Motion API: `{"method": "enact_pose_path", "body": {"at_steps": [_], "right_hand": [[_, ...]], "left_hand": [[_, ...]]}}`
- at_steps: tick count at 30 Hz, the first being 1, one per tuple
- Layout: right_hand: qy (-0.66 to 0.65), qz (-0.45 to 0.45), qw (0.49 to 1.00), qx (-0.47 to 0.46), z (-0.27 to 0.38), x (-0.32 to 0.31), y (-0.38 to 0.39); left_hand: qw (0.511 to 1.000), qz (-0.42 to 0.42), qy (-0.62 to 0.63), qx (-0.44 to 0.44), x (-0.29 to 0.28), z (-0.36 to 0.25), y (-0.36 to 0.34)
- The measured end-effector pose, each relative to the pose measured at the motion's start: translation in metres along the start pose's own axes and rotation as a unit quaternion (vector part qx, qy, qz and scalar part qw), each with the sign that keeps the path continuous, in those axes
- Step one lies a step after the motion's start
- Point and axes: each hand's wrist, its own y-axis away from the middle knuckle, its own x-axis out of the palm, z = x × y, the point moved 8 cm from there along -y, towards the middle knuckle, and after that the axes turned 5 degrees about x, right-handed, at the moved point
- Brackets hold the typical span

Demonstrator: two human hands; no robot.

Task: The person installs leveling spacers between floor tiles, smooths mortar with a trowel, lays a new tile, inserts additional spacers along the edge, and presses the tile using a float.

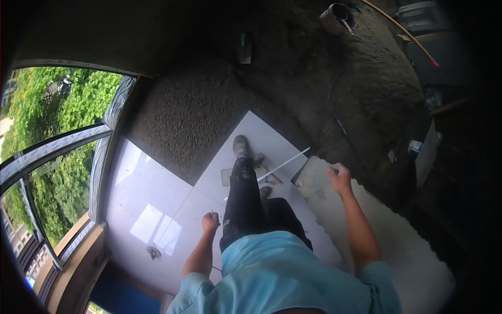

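My left hand (210, 222) is closed over the white floor tiles (151, 204). A small tip shows at its fingers, too small to name. My right hand (340, 179) has its fingers curled above the far end of a pale slab with a ragged edge (387, 246). Whether it touches the slab or pinches something small, I cannot make out. Between my hands, a straight white strip (285, 164) lies slantwise past my legs. Beside my shoes are a grey flat plate (226, 177) and a tool with a reddish end (274, 179), partly hidden by my leg.
Rough grey mortar (183, 120) borders the tiles. Farther off lie a green-handled trowel (244, 49), a bucket (337, 20) and a dark cable (340, 125). A window (57, 136) stands at left. A small round object (153, 253) sits on the tiles.
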Motion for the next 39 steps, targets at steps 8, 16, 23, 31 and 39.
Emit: {"method": "enact_pose_path", "body": {"at_steps": [8,16,23,31,39], "right_hand": [[0.178,0.099,0.942,0.268,-0.081,-0.022,-0.073],[0.206,0.134,0.966,0.076,0.075,0.025,-0.345],[0.475,0.248,0.806,-0.25,0.216,0.32,-0.661],[0.612,0.171,0.505,-0.584,0.25,0.555,-0.808],[0.653,0.305,0.412,-0.557,0.274,0.55,-0.767]], "left_hand": [[0.99,-0.077,0.104,-0.05,-0.062,-0.065,-0.042],[0.958,-0.261,0.109,-0.04,-0.151,-0.131,-0.103],[0.842,-0.175,0.393,-0.325,0.138,-0.199,-0.045],[0.917,0.12,0.143,-0.354,0.323,-0.319,-0.013],[0.793,0.102,0.319,-0.509,0.408,-0.444,0.077]]}}
